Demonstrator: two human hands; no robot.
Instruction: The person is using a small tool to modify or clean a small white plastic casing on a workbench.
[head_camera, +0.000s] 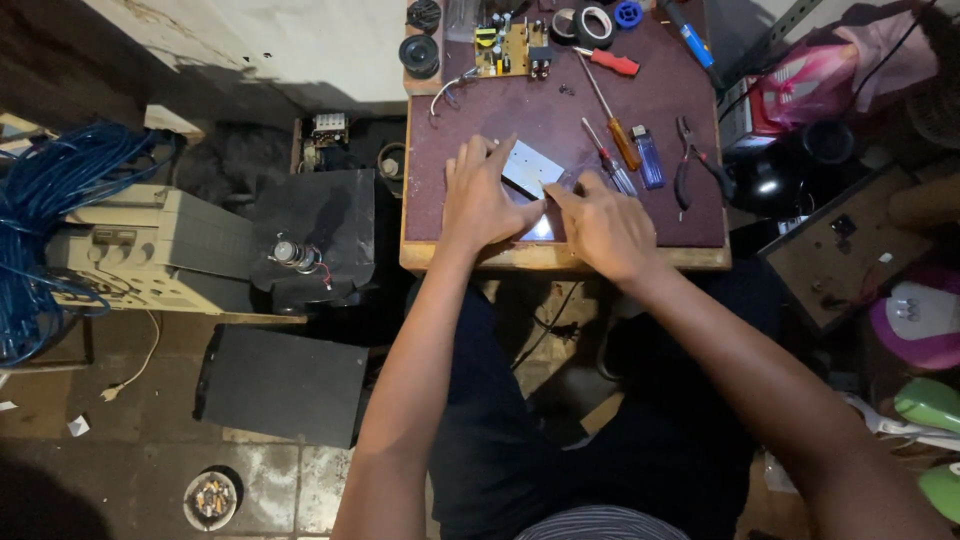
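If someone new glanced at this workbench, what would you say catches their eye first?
Both hands meet at the near edge of the maroon-topped table: the left hand and right hand press on a shiny metal plate. Behind them lie screwdrivers, a blue lighter and a circuit board. A tangle of blue cable fills the far left.

You're at a small electronics repair bench: beyond your hands lie a circuit board (510, 48), screwdrivers (612, 128), pliers (693, 160) and tape rolls (585, 24); left of them, blue cable (50, 200) and opened equipment (150, 245).
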